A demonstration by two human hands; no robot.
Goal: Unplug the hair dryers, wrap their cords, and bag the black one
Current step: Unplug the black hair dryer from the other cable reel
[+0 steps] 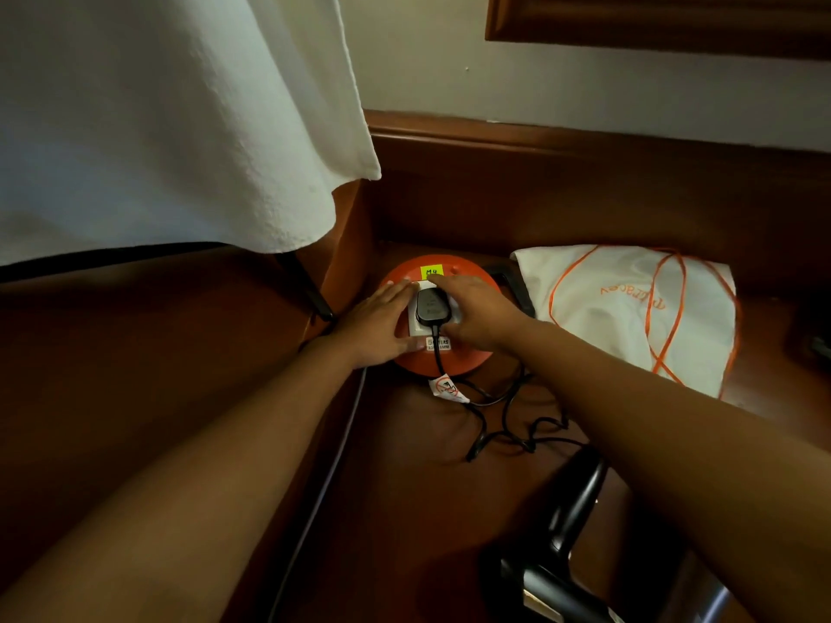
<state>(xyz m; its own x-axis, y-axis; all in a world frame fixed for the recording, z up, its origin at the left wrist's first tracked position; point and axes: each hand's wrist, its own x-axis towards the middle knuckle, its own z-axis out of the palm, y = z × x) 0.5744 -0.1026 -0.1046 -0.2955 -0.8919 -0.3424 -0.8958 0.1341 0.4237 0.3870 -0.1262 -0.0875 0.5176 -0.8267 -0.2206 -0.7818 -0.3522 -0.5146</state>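
Observation:
A black plug [429, 309] sits in the white socket plate of a round orange extension reel [407, 276] on the dark wooden floor. My left hand [377, 323] lies flat on the reel's left side with straight fingers. My right hand [476, 314] reaches over the plug's right side, fingers at its top and thumb low beside the cord. The black cord [503, 424] runs in loose coils toward the black hair dryer [562, 546] at the bottom right. A white drawstring bag [629, 308] with orange cords lies right of the reel.
A white cloth [157, 119] hangs over a table at upper left, with a black table leg [306, 285] below it. Wooden skirting [584, 146] and a pale wall stand behind. A grey cable [323, 487] runs along the floor under my left arm.

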